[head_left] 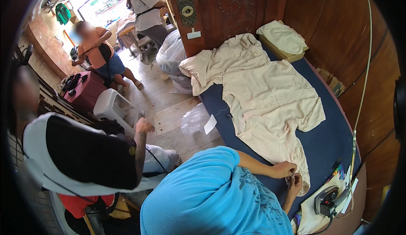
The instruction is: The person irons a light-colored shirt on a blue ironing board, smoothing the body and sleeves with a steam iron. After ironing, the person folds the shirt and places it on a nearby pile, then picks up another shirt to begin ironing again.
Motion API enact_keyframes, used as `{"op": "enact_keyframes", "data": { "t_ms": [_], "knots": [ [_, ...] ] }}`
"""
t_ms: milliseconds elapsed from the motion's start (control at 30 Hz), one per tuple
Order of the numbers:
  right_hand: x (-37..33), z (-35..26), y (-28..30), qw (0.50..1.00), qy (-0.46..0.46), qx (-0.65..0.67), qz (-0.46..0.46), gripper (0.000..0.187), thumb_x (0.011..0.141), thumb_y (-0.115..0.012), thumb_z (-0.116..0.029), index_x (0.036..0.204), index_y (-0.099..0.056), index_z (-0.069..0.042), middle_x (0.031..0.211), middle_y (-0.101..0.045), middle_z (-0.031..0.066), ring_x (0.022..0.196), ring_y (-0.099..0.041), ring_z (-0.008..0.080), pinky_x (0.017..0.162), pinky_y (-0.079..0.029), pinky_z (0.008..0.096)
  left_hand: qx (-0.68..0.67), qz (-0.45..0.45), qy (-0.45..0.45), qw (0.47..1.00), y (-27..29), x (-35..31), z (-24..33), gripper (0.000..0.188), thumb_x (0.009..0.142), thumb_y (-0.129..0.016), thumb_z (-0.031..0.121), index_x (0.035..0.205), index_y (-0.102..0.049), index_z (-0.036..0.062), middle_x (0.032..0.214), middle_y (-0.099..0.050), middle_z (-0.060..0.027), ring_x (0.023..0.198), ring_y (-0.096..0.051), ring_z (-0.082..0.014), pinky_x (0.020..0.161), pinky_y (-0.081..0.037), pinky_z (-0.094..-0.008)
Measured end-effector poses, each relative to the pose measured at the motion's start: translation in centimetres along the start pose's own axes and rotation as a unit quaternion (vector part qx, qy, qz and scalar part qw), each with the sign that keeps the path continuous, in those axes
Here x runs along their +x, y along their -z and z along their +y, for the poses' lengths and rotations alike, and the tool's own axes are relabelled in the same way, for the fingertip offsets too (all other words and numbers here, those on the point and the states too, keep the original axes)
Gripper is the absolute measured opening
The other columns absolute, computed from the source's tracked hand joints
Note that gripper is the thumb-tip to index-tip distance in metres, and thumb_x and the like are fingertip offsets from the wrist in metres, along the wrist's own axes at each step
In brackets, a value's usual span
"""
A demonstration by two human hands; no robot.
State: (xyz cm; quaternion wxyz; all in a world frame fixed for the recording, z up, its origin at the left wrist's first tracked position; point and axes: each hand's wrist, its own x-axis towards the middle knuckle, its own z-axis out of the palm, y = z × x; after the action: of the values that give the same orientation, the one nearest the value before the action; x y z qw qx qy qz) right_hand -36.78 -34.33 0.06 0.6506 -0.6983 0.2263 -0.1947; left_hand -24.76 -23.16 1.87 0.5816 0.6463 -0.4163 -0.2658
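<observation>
A crumpled cream garment point(270, 95) lies spread along the dark blue ironing table point(306, 150). At its near end, my left hand point(284, 169) and my right hand point(294, 185) meet, fingers pinched together on a small bit of the garment's edge. The exact spot between the fingertips is too small to make out. To the right of my hands, a dark-handled iron point(330, 201) sits on a pale cloth point(311, 214), with a cord or hose running up from it.
A cardboard box point(292, 56) with folded cream cloth stands at the table's far end. On my left are a person in a black and white top point(93, 154), a white stool point(114, 104) and plastic bags point(173, 57). Two more people stand farther back.
</observation>
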Motion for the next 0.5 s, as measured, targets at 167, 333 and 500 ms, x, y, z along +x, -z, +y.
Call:
{"op": "enact_keyframes", "data": {
  "t_ms": [167, 333, 500],
  "knots": [
    [0.1, 0.9, 0.0, 1.000, 0.022, 0.008, 0.014, 0.015, 0.087, -0.059, -0.015, 0.090, -0.053, -0.001, 0.076, -0.057, 0.0032, 0.065, -0.054, 0.0087, 0.059, -0.045, 0.0199, 0.021, -0.015, -0.021, 0.999, 0.3, 0.1, 0.2, 0.007, 0.076, -0.054, 0.005, 0.078, -0.049, -0.0009, 0.073, -0.056, -0.0152, 0.070, -0.057, -0.0297, 0.064, -0.043, -0.0377],
    [0.4, 1.8, 0.1, 0.996, -0.009, 0.083, 0.015, 0.017, 0.086, -0.062, -0.017, 0.088, -0.054, -0.002, 0.076, -0.057, 0.0028, 0.063, -0.055, 0.0088, 0.058, -0.046, 0.0202, 0.086, -0.031, -0.051, 0.995, 0.8, -0.3, 1.0, 0.004, 0.076, -0.051, 0.003, 0.078, -0.050, 0.0002, 0.076, -0.055, -0.0152, 0.075, -0.057, -0.0325, 0.066, -0.043, -0.0393],
    [-0.1, 1.0, -0.7, 0.987, -0.052, 0.149, 0.035, 0.015, 0.086, -0.062, -0.014, 0.089, -0.054, -0.002, 0.077, -0.057, 0.0027, 0.064, -0.055, 0.0090, 0.060, -0.047, 0.0211, 0.145, -0.005, -0.164, 0.976, 0.7, -0.4, 0.4, 0.005, 0.075, -0.052, 0.003, 0.079, -0.051, 0.0005, 0.077, -0.056, -0.0147, 0.078, -0.057, -0.0326, 0.069, -0.044, -0.0391]
  ]
}}
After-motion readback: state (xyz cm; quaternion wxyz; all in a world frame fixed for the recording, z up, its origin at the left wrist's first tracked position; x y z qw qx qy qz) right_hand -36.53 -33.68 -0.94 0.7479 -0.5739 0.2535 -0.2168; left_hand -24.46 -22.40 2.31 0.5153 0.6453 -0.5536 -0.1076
